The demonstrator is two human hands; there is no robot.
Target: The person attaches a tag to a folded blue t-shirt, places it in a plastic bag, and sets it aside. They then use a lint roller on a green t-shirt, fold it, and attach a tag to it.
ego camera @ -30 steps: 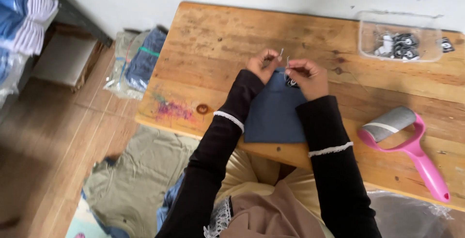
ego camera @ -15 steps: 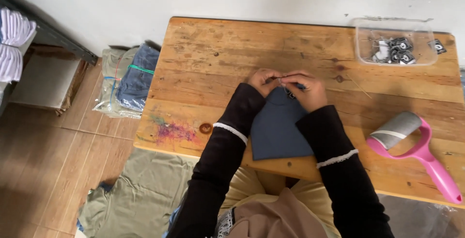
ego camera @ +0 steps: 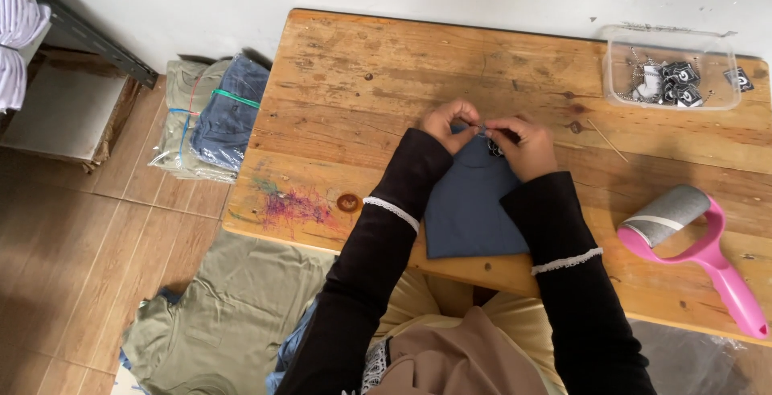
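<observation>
- Pinching at the top edge of a folded dark blue garment, both hands meet at about 12 o'clock of the cloth, near the middle of the wooden worktop.
- The left hand has its grip closed, fingertips pressed together on a thin pin-like piece at the garment's upper edge; what exactly it is, is too small to tell.
- The right hand also has its grip closed, thumb and fingers pinching a small dark tag against the cloth, touching the left fingertips.
- To do this fine step well, I judge the cloth should lie flat and unmoving, with forearms resting on it as they do, and the tag held square to the edge while the thin piece is worked.
- At 2 o'clock from the hands stands a clear plastic box with more dark tags, well apart.
- At 4 o'clock lies a pink lint roller, near the worktop's front edge.
- On the floor at 9 o'clock rest bagged folded clothes; an olive garment lies at 7 o'clock.
</observation>
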